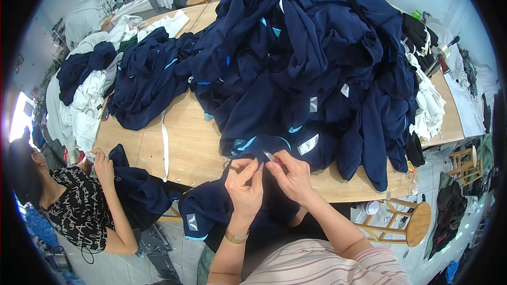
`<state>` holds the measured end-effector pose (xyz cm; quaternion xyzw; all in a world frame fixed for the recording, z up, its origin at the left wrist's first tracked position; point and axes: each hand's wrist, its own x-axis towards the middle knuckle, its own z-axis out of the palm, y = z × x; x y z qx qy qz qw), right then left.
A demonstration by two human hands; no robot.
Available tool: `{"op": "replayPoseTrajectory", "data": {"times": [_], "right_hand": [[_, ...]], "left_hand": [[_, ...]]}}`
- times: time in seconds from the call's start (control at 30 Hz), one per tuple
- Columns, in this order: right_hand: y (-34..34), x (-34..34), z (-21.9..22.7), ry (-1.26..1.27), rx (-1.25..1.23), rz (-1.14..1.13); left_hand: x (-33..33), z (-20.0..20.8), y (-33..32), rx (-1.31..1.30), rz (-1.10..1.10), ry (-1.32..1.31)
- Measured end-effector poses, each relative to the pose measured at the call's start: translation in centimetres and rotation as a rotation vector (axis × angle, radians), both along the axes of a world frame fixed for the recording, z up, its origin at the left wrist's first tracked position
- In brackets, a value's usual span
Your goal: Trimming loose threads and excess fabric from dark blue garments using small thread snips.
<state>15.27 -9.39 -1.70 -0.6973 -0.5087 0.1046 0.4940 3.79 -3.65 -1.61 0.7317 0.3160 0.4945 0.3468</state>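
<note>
My right hand (290,177) is closed round a small pair of thread snips (270,157), their pointed metal tip showing beyond the thumb and a bit of red by the fingers. Close beside it, my left hand (244,187) pinches a navy garment (214,195) between thumb and fingers; the exact spot it grips is hard to see. This garment hangs over the table's near edge onto my lap, with a grey patch and light blue trim at its lower left. Just beyond my fingers lies navy cloth with a light blue curved edge (253,141) and a white label (308,144).
A large heap of navy garments (317,47) covers much of the wooden table (195,126). White garments (90,97) lie at the left, more at the right. A co-worker (79,206) handles navy cloth at the left. Wooden stools (417,224) stand at the right.
</note>
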Motion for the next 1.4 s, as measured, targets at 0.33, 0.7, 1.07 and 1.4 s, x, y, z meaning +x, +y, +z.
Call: {"op": "replayPoseTrajectory", "data": {"times": [0.33, 0.7, 1.07, 1.4], "right_hand": [[-0.7, 2.5, -4.5, 0.164, -0.061, -0.190], [-7.2, 6.6, -14.3, -0.170, -0.207, -0.070], [-7.4, 7.4, -15.8, -0.223, -0.229, -0.057], [-7.9, 9.0, -17.5, -0.130, -0.181, 0.052]], "left_hand": [[-2.8, -1.2, 1.1, -0.071, 0.088, 0.300], [-23.1, -2.8, -0.1, -0.305, 0.849, 0.484], [-29.0, -27.9, -14.1, -1.324, 0.374, -0.360], [-30.5, -14.2, 3.9, -1.337, 0.020, -0.248]]}}
